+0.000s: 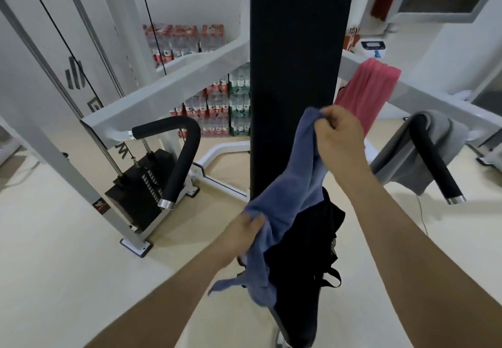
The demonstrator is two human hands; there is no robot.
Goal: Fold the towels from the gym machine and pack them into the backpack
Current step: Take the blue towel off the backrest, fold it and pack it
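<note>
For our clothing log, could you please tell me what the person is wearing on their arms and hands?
The left arm and right arm are bare, with no sleeve in view. The left hand and the right hand wear no gloves, and no watch, bracelet or ring shows.

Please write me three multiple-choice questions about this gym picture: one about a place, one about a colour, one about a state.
1. Where does the grey towel hang?
A. On a chair
B. Over the right black handle
C. In a basket

2. Which towel do the left hand and the right hand hold?
A. A green towel
B. A yellow towel
C. The blue towel

3. In what state is that towel?
A. Neatly folded
B. Unfolded and crumpled
C. Rolled tight

Answers: 1 B, it drapes over the handle's bend. 2 C, both hands grip blue cloth. 3 B, it hangs loose and creased between the hands.
</note>
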